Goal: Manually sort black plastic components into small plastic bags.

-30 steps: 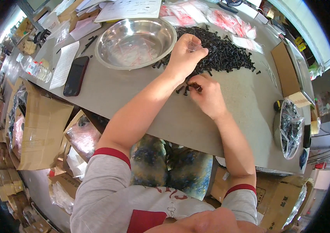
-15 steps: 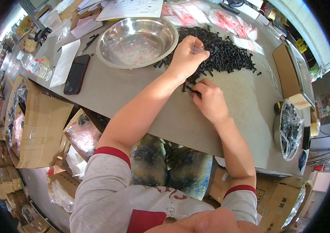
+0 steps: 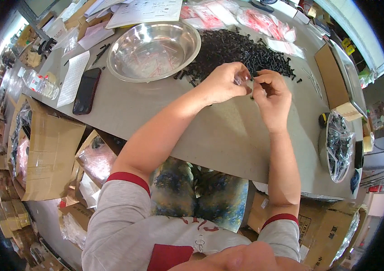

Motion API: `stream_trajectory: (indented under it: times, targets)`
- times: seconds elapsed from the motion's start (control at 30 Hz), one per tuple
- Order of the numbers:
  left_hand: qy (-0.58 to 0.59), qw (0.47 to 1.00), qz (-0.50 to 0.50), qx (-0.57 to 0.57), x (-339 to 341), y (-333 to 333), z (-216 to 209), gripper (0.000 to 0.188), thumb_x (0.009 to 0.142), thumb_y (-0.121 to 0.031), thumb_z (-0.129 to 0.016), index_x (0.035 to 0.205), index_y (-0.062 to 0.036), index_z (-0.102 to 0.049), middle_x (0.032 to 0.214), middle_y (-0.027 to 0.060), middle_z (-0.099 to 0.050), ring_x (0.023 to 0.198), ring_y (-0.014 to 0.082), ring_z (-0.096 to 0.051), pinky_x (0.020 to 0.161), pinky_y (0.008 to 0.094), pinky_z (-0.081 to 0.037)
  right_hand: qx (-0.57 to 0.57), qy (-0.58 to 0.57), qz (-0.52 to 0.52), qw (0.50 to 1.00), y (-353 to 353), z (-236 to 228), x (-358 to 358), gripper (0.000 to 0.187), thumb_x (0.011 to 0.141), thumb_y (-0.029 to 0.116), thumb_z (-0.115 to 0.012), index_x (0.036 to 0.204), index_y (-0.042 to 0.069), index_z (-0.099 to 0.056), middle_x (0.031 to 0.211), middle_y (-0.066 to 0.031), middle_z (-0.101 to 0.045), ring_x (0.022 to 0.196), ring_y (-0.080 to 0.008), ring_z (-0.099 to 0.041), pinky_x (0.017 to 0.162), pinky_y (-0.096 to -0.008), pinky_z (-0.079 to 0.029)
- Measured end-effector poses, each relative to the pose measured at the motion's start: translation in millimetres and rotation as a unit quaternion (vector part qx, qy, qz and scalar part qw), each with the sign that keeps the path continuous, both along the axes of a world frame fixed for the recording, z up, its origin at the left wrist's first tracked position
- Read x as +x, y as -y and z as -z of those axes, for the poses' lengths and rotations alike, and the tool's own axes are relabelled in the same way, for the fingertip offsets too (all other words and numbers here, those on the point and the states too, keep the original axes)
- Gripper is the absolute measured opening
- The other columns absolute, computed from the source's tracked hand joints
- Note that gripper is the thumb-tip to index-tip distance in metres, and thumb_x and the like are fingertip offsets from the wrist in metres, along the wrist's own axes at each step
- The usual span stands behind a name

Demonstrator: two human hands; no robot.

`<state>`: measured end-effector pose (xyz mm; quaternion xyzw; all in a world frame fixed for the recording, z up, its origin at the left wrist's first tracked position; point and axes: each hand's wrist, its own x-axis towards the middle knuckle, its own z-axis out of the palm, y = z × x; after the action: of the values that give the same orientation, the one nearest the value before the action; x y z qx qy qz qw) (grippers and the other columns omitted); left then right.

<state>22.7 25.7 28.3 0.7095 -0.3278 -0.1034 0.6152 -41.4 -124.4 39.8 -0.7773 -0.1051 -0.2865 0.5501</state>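
Above the near side of the pile of black screws (image 3: 228, 49), my two hands almost meet at the fingertips. My left hand (image 3: 222, 85) is closed on a small clear plastic bag (image 3: 238, 81), partly hidden by the fingers. With thumb and fingers my right hand (image 3: 275, 101) pinches dark screws; only bits show at the fingertips beside the bag, and how many I cannot tell. Left of the pile stands a shiny metal bowl (image 3: 112, 67) with small clear, red-lined bags (image 3: 153, 62) lying in it.
Red-printed plastic bags (image 3: 266, 23) lie behind the pile. On the left are a phone (image 3: 86, 91), a paper strip (image 3: 73, 77) and a water bottle (image 3: 42, 85). A container of bagged black parts (image 3: 339, 147) stands at the right edge. Cardboard boxes (image 3: 49, 156) flank the table below.
My right hand has risen from the tabletop near the pile, up and to the right, to the bag. My left hand has shifted down and slightly right, still holding the bag.
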Motion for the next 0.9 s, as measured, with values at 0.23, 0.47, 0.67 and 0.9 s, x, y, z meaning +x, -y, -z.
stream_trajectory:
  times: [0.23, 0.47, 0.67, 0.9]
  targets:
    - [-0.02, 0.998, 0.006, -0.063, -6, 6, 6, 0.026, 0.072, -0.007, -0.069, 0.094, 0.0, -0.057, 0.081, 0.0004, -0.056, 0.075, 0.0086, -0.05, 0.068, 0.0242, -0.044, -0.161, 0.097, -0.004, 0.982, -2, -8, 2, 0.017, 0.076, -0.004, -0.063, 0.092, 0.002, -0.064, 0.089, -0.01, -0.065, 0.082, -0.0194, -0.063, 0.073, -0.031, -0.051]
    - [-0.085, 0.985, -0.078, -0.126, 6, -2, 3, 0.021, 0.077, -0.013, -0.073, 0.087, -0.0079, -0.055, 0.08, -0.003, -0.052, 0.073, 0.005, -0.048, 0.066, 0.0215, -0.041, -0.33, -0.206, -0.138, 0.911, 20, -14, -11, 0.026, 0.066, 0.008, -0.063, 0.092, 0.001, -0.063, 0.088, -0.0126, -0.065, 0.082, -0.0294, -0.062, 0.075, -0.0366, -0.049]
    - [-0.047, 0.984, -0.07, -0.154, 11, -2, 6, 0.023, 0.078, -0.008, -0.071, 0.091, -0.0086, -0.052, 0.081, -0.0034, -0.051, 0.074, 0.0054, -0.047, 0.067, 0.0216, -0.04, -0.394, -0.251, -0.136, 0.874, 19, -3, -5, 0.02, 0.068, 0.005, -0.062, 0.087, -0.001, -0.061, 0.081, -0.0128, -0.063, 0.076, -0.0284, -0.063, 0.072, -0.0369, -0.049]
    - [0.064, 0.998, -0.011, 0.028, -11, 6, 5, 0.029, 0.074, -0.009, -0.071, 0.097, -0.0031, -0.054, 0.086, 0.0041, -0.056, 0.082, 0.0118, -0.054, 0.072, 0.0269, -0.046, 0.076, -0.002, -0.009, 0.997, 12, -7, 4, 0.013, 0.075, 0.002, -0.066, 0.086, 0.001, -0.059, 0.083, -0.008, -0.061, 0.071, -0.019, -0.058, 0.066, -0.0325, -0.047]
